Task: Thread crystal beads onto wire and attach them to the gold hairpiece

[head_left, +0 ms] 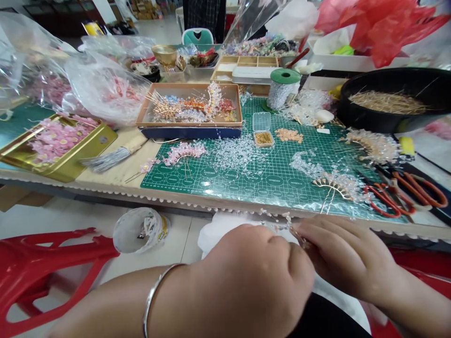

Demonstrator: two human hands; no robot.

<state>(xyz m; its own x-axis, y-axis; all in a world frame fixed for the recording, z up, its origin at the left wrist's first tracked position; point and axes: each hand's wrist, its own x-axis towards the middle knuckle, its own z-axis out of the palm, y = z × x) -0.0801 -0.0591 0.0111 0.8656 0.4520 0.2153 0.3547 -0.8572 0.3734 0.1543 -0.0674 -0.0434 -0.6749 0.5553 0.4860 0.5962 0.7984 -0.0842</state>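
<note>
Just below the table's front edge, my two hands meet. Between them is a beaded hair ornament, its clear and pale beads on thin wire sticking out above the fingers. My right hand is closed on it, fingertips pinched together. My left hand, a silver bangle on its wrist, is curled into a closed grip against the right fingers; its fingertips are hidden. On the green cutting mat, nearest the right hand, lies a clear-beaded hair comb. Loose clear beads and a pink flower comb lie further left.
Orange-handled scissors lie at the right. A black bowl of thin sticks or wires stands behind them. Toward the back are a bead spool and an ornament box. A gold tin of pink flowers sits left.
</note>
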